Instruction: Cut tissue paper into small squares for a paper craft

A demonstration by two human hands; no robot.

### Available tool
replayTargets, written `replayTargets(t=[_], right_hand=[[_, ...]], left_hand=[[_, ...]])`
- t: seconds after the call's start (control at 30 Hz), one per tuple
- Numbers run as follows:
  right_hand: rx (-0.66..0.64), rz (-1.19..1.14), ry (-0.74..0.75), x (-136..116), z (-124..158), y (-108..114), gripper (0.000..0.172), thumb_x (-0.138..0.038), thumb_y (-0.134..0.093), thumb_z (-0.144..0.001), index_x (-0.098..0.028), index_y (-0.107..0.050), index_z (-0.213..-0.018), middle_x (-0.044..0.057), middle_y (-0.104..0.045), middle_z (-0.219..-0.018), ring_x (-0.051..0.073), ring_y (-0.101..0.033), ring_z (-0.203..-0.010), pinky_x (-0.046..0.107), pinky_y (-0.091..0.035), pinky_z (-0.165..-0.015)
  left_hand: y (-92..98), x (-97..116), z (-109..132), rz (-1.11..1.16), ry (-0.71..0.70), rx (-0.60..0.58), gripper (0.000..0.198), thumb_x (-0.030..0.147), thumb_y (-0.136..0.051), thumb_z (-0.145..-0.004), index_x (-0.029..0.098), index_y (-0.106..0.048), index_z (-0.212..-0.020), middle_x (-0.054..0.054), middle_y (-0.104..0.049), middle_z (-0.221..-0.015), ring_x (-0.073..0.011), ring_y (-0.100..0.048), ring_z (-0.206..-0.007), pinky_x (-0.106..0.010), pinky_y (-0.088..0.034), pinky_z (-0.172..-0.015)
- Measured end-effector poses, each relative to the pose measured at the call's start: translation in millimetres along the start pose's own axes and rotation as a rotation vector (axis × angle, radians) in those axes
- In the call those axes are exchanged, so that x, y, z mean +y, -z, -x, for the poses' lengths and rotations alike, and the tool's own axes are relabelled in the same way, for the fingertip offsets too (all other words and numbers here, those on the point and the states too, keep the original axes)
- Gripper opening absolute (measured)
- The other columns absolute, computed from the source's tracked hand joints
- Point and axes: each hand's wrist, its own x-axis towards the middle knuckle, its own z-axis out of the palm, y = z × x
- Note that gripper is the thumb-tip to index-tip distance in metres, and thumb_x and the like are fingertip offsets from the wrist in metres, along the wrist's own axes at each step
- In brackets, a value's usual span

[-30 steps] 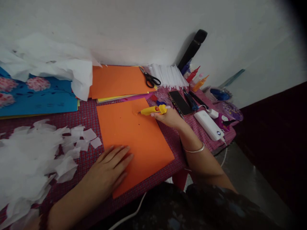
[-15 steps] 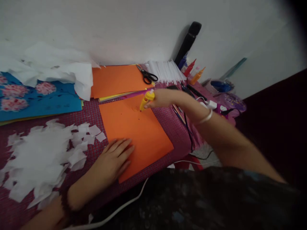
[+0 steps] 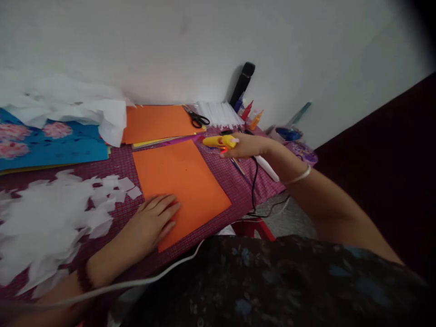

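Fingers stretched out, my left hand (image 3: 155, 222) lies flat on the lower left part of a square orange sheet of paper (image 3: 184, 181). My right hand (image 3: 245, 146) is closed around a small yellow glue gun (image 3: 218, 141), held beyond the sheet's upper right edge. A red light glows on the gun near my fingers. Its nozzle points left, and part of the grip is hidden in my hand. Left of the sheet lies a heap of torn white paper pieces (image 3: 51, 218).
Behind are stacked orange sheets (image 3: 153, 123), black-handled scissors (image 3: 198, 119), a bundle of white sticks (image 3: 221, 114) and upright tubes (image 3: 256, 120). Blue paper with pink blossoms (image 3: 78, 143) lies at the left. A white cable (image 3: 163, 276) crosses in front of my body.
My right hand has moved the glue gun off the orange sheet to the right and turned it more level. My left hand stays flat on the paper. The camera view has shifted.
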Motion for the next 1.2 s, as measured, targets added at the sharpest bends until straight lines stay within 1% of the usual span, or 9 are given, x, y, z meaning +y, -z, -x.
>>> replayTargets(t=[0.07, 0.17, 0.3, 0.47, 0.63, 0.8, 0.93, 1.07, 1.2], right_hand=[[0.083, -0.082, -0.114, 17.3, 49.2, -7.5, 0.042, -0.043, -0.063, -0.085, -0.017, -0.061, -0.118, -0.001, -0.062, -0.077, 0.014, -0.053, -0.062, 0.027, -0.047, -0.059], [0.282, -0.032, -0.169, 37.1, 107.6, -28.3, 0.031, -0.045, -0.063, -0.084, -0.018, -0.058, -0.099, 0.000, -0.058, -0.079, 0.015, -0.053, -0.067, 0.029, -0.046, -0.064], [0.317, 0.300, -0.348, 55.4, 145.6, -56.3, 0.019, -0.035, -0.062, -0.086, -0.018, -0.054, -0.092, 0.006, -0.061, -0.090, 0.019, -0.057, -0.078, 0.031, -0.045, -0.070], [0.210, 0.488, -0.557, 66.3, 148.7, -70.8, 0.024, -0.020, -0.063, -0.085, -0.015, -0.059, -0.109, 0.014, -0.062, -0.117, 0.023, -0.064, -0.095, 0.031, -0.047, -0.078], [0.136, 0.511, -0.565, 76.3, 141.0, -63.6, 0.030, -0.018, -0.059, -0.087, -0.014, -0.059, -0.116, 0.014, -0.060, -0.119, 0.022, -0.065, -0.091, 0.032, -0.048, -0.078], [0.082, 0.538, -0.483, 90.2, 137.0, -54.4, 0.028, -0.015, -0.058, -0.086, -0.013, -0.058, -0.114, 0.015, -0.059, -0.119, 0.020, -0.064, -0.086, 0.032, -0.047, -0.074], [0.076, 0.569, -0.501, 103.6, 132.8, -52.8, 0.029, -0.013, -0.056, -0.085, -0.013, -0.060, -0.114, 0.015, -0.059, -0.117, 0.025, -0.066, -0.094, 0.034, -0.050, -0.078], [0.123, 0.550, -0.439, 112.8, 136.8, -50.9, 0.041, -0.020, -0.059, -0.085, -0.013, -0.059, -0.126, 0.019, -0.057, -0.125, 0.030, -0.066, -0.105, 0.041, -0.053, -0.089], [0.144, 0.509, -0.276, 106.4, 155.9, -46.4, 0.031, -0.030, -0.056, -0.090, -0.025, -0.066, -0.120, 0.019, -0.064, -0.122, 0.034, -0.068, -0.106, 0.049, -0.054, -0.094]], left_hand=[[-4.6, -3.5, 1.4, 0.019, 0.002, 0.020, 0.042, 0.035, -0.044, -0.100, 0.021, -0.065, -0.134, -0.011, -0.062, -0.143, -0.0297, -0.055, -0.130, -0.049, -0.043, -0.110], [-9.7, -9.1, 2.5, 0.042, -0.002, 0.056, 0.043, 0.041, -0.043, -0.101, 0.023, -0.065, -0.133, -0.009, -0.063, -0.141, -0.0290, -0.057, -0.129, -0.048, -0.045, -0.109], [-13.5, -16.0, 4.2, 0.021, -0.052, 0.103, 0.042, 0.041, -0.045, -0.100, 0.026, -0.064, -0.134, -0.007, -0.064, -0.141, -0.0274, -0.060, -0.126, -0.044, -0.048, -0.105], [-22.3, -26.1, 11.3, -0.007, -0.077, 0.093, 0.048, 0.037, -0.048, -0.098, 0.033, -0.051, -0.145, -0.004, -0.060, -0.145, -0.0300, -0.060, -0.127, -0.047, -0.048, -0.105], [-33.0, -32.5, 17.8, 0.022, -0.077, 0.093, 0.065, 0.039, -0.052, -0.095, 0.038, -0.032, -0.157, -0.004, -0.058, -0.147, -0.0351, -0.059, -0.127, -0.055, -0.047, -0.105], [-24.9, -23.4, 14.6, -0.003, -0.063, 0.072, 0.050, 0.033, -0.047, -0.098, 0.032, -0.048, -0.147, -0.006, -0.058, -0.147, -0.0316, -0.058, -0.128, -0.050, -0.044, -0.109], [-9.0, -12.2, 6.7, 0.031, -0.050, 0.075, 0.041, 0.036, -0.043, -0.100, 0.031, -0.058, -0.139, -0.003, -0.062, -0.142, -0.0273, -0.059, -0.127, -0.044, -0.044, -0.109], [0.1, -3.8, 1.2, 0.066, -0.012, 0.038, 0.039, 0.034, -0.046, -0.101, 0.028, -0.062, -0.136, -0.005, -0.062, -0.143, -0.0265, -0.057, -0.129, -0.044, -0.040, -0.114], [10.4, 7.9, -2.5, 0.081, 0.023, 0.004, 0.037, 0.029, -0.045, -0.102, 0.022, -0.064, -0.133, -0.009, -0.063, -0.140, -0.0249, -0.055, -0.131, -0.044, -0.037, -0.117]])
